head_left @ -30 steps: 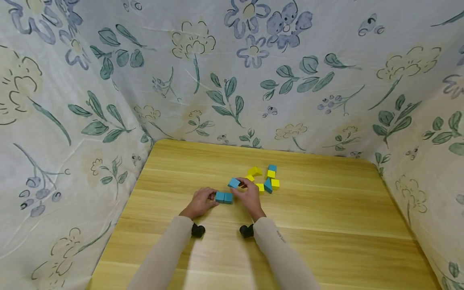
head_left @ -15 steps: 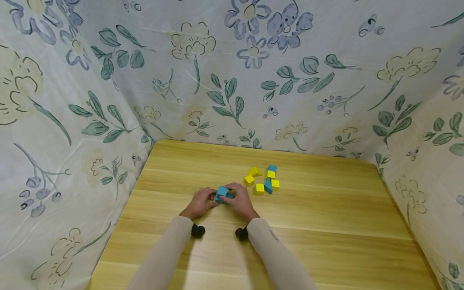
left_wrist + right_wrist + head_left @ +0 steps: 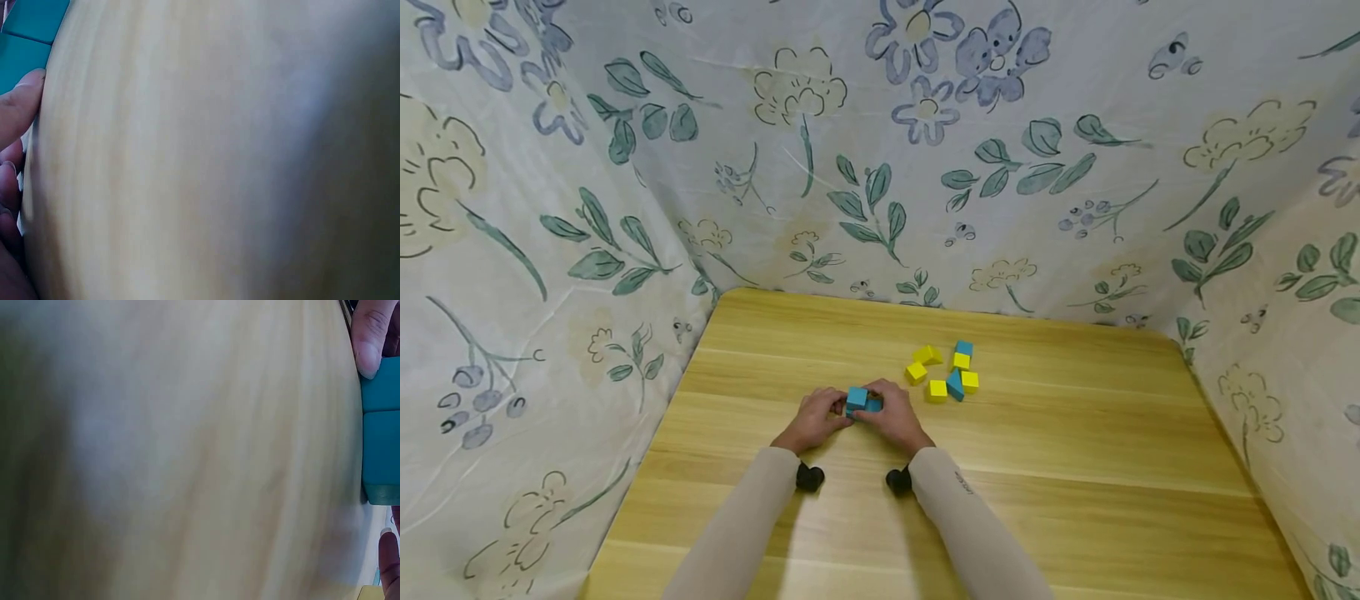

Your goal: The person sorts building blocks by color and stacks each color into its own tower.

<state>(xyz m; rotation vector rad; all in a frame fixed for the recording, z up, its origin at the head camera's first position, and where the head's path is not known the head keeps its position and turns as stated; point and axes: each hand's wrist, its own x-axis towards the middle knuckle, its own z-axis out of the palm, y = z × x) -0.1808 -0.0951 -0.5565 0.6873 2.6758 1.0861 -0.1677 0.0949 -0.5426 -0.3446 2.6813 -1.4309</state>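
Two blue cubes lie side by side on the table, the lower right cube (image 3: 874, 406) partly behind the right fingers. A third blue cube (image 3: 857, 397) sits over the left one. My left hand (image 3: 815, 418) holds the lower left cube, its thumb (image 3: 24, 100) at the cube's corner in the left wrist view. Reaching in from the right, my right hand (image 3: 897, 419) holds the upper cube between thumb and fingers. In the right wrist view the two lower cubes (image 3: 382, 450) stand flush against each other at the right edge.
Behind the right hand lie loose blocks: several yellow cubes (image 3: 937, 391), a yellow arch-like block (image 3: 928, 356), a blue triangular block (image 3: 955, 385) and a blue cube (image 3: 964, 348). The wooden table (image 3: 1075, 467) meets flowered cloth (image 3: 880, 208) at its back and sides.
My right hand has carried the blue cube left and toward me, onto the lower left cube. In the last half second it shifted slightly left. The left hand stays in place.
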